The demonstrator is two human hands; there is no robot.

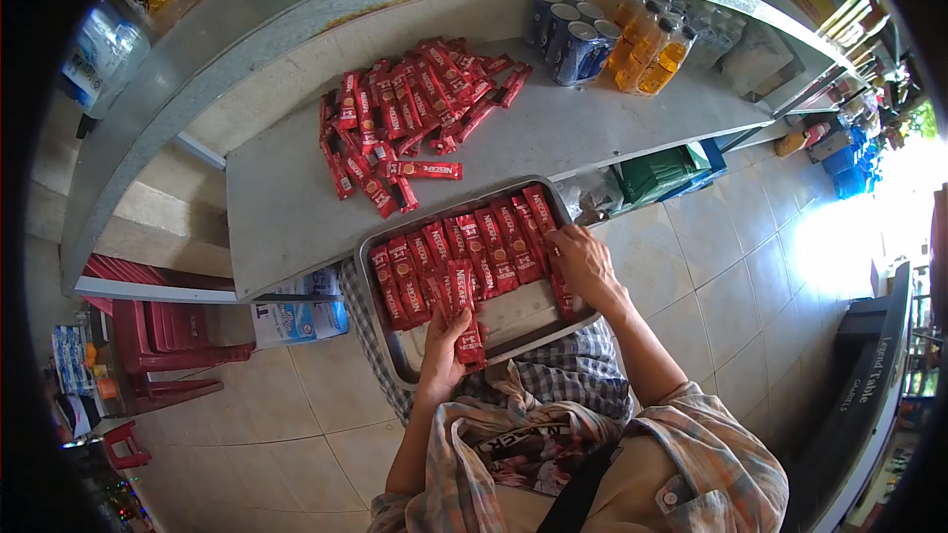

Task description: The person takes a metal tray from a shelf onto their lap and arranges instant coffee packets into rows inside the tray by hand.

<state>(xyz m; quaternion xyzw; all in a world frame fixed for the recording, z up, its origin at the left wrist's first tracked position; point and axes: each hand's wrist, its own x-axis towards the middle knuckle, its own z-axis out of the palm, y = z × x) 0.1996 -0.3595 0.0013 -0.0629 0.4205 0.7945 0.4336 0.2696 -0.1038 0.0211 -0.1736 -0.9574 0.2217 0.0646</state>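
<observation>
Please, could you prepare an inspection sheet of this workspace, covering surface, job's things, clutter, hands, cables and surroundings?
Surface: flat grey shelf, with goods on it.
Job's things: shallow grey metal tray holding slim red paper-like sachets side by side; loose heap of similar red sachets on the shelf.
Clutter: dark blue cans and clear bottles of orange liquid behind the heap's right side.
Hands: left hand holds one sachet over the tray; right hand is at the tray's right end, grip unclear.
Cables: nothing seen.
Surroundings: beige tiled floor; dark red plastic chairs at left.
</observation>
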